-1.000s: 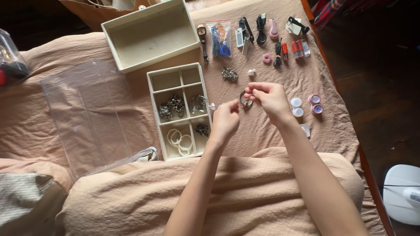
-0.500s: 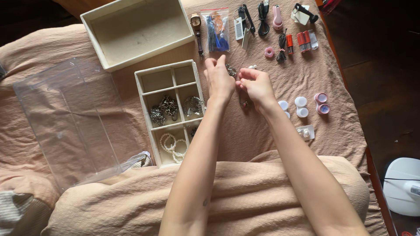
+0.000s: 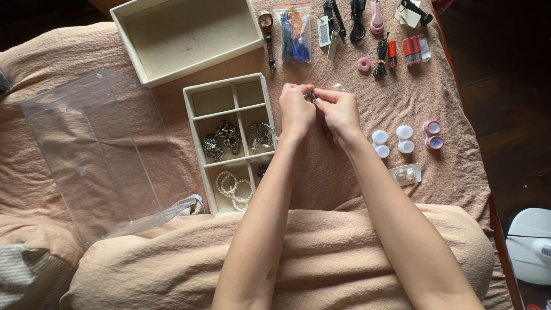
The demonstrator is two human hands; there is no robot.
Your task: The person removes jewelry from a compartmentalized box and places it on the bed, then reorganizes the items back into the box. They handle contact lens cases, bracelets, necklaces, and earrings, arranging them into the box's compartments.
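Observation:
My left hand [image 3: 295,110] and my right hand [image 3: 340,113] meet fingertip to fingertip over the peach cloth, just right of a cream divided tray [image 3: 197,146]. Both pinch a small silver jewellery piece [image 3: 313,98], mostly hidden by the fingers. The tray's compartments hold tangled silver chains [image 3: 222,138], another silver piece [image 3: 259,135] and pearl bracelets [image 3: 232,186]. Its two top compartments look empty. A small white bead [image 3: 338,87] lies just beyond my right hand.
A large empty cream tray [image 3: 183,34] and a clear plastic box [image 3: 97,155] sit to the left. A watch [image 3: 267,28], zip bag [image 3: 293,31], cables and small tubes line the far edge. Lens cases [image 3: 404,139] and an earring packet [image 3: 404,174] lie right.
My left hand, open over the silver piece half a second ago, has closed on it. My right hand has come in to pinch it too. The camera view has shifted slightly.

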